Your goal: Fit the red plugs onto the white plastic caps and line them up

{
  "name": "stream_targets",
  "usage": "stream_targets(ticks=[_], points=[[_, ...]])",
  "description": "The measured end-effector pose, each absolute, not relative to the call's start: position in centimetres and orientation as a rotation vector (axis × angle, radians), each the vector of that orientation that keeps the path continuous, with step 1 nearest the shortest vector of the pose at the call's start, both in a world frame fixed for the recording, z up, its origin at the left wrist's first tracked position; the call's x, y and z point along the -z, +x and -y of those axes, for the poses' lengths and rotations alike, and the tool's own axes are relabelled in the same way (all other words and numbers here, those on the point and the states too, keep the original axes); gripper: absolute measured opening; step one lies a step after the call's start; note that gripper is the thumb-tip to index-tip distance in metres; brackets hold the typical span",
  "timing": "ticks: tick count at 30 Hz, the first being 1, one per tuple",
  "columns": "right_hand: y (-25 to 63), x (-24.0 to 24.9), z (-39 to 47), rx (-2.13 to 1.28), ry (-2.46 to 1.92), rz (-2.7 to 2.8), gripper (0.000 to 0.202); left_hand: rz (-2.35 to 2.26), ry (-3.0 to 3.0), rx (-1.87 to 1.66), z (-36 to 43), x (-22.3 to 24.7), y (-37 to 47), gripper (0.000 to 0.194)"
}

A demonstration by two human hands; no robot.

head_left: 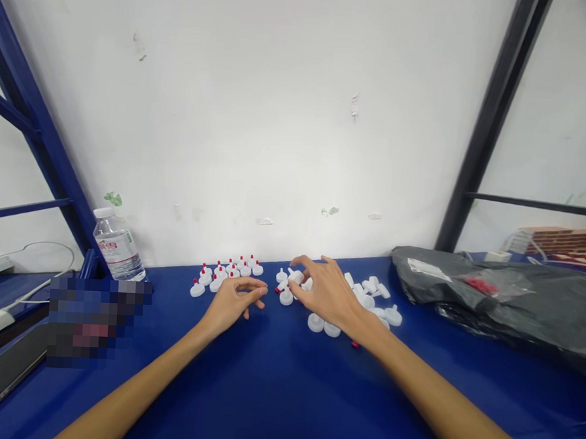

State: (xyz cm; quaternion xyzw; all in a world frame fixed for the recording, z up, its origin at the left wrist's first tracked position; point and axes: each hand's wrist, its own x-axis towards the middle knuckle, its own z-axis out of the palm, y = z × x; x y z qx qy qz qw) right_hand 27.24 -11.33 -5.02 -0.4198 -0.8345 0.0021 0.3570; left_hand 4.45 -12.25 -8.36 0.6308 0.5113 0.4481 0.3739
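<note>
Over the pile of loose white nozzle caps (366,300), my right hand (327,288) has its thumb and forefinger around one white nozzle cap (294,276). More caps lie beneath and behind that hand, partly hidden. My left hand (234,299) is held just left of the pile, thumb and fingertips pinched together; whatever may be between them is too small to make out. Beside it, toward the wall, stands a group of white nozzle caps with red tips (216,281), upright in rough rows. A small loose red tip (355,344) lies near my right wrist.
A water bottle (119,246) stands at the left near the wall. A grey plastic bag (466,291) with a small clear bag of red pieces (483,285) lies on the right. A dark phone-like device (7,368) and white cables are at the left edge of the blue table (274,389).
</note>
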Motion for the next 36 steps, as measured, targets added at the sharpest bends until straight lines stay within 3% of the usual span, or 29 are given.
stream_targets(ticks=[7,13,36], points=[[27.0,6.7,10.9,0.101,-0.898,2.379,0.046,-1.265,1.504,-1.191,12.5,8.4,4.3,0.043],[26.9,7.0,10.8,0.123,-0.85,2.386,0.03,-1.242,1.536,-1.156,13.1,8.0,4.7,0.041],[26.9,6.6,10.9,0.062,-0.748,2.338,0.037,-1.311,1.592,-1.174,13.9,6.7,5.5,0.043]])
